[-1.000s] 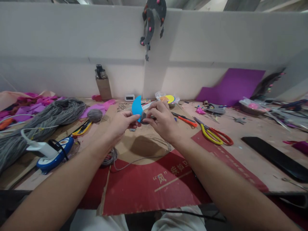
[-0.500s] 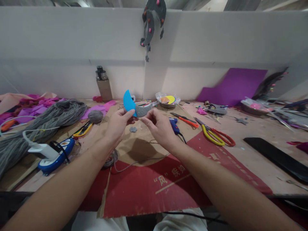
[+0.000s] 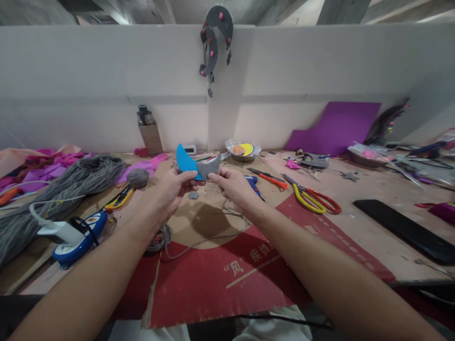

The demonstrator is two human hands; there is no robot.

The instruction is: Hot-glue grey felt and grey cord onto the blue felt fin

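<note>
A crescent-shaped piece [image 3: 185,161] is held up between my hands, bare blue on its left half and covered with wound grey yarn [image 3: 209,166] on the right. My left hand [image 3: 172,189] pinches the blue part near the middle, thumb in front. With thumb and fingers, my right hand [image 3: 236,187] grips the lower edge of the yarn-covered end. A loose grey strand [image 3: 199,240] runs over the cardboard to a small coil of yarn [image 3: 160,238] beside my left forearm. Beneath the crescent lies a small grey star [image 3: 193,195].
Red-and-brown cardboard [image 3: 199,284] covers the table's middle. Scissors [image 3: 313,199], orange-handled scissors [image 3: 268,178] and a blue glue gun [image 3: 253,183] lie right. A power strip [image 3: 80,244], utility knife [image 3: 121,198] and grey yarn skein [image 3: 71,189] are left. A bottle [image 3: 150,132] stands behind.
The crescent has tipped so its blue end leans further left and its grey end points up. My right hand has shifted its grip along the grey end. The camera view has tilted slightly.
</note>
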